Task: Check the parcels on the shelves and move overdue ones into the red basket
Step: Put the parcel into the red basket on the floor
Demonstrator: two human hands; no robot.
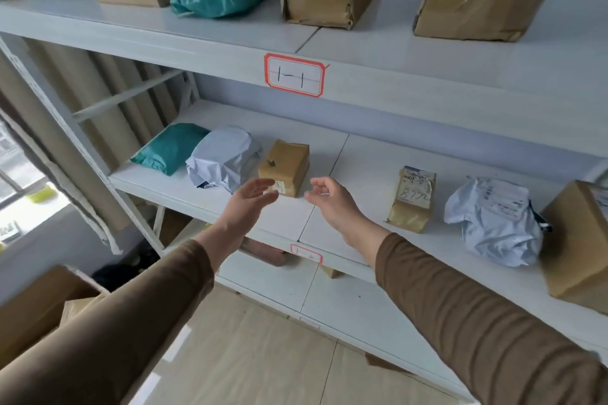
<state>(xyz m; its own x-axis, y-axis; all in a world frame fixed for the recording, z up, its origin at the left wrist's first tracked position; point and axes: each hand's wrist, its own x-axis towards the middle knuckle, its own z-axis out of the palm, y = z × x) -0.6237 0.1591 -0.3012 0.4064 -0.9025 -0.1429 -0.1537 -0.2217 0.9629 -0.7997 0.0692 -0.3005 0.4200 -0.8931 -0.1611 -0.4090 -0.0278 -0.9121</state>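
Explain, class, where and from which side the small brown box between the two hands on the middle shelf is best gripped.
Probably by its two side faces, from the front. The small brown box lies flat with its short end toward the shelf edge. The left hand and right hand are open on either side of it. A white bag crowds its left face, so slide it forward first.

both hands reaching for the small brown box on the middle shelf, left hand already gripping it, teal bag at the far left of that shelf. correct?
Not quite. The left hand grips nothing: its fingers are open, just in front of the small brown box. The right hand is also empty. The teal bag placement is correct. Head view shows it.
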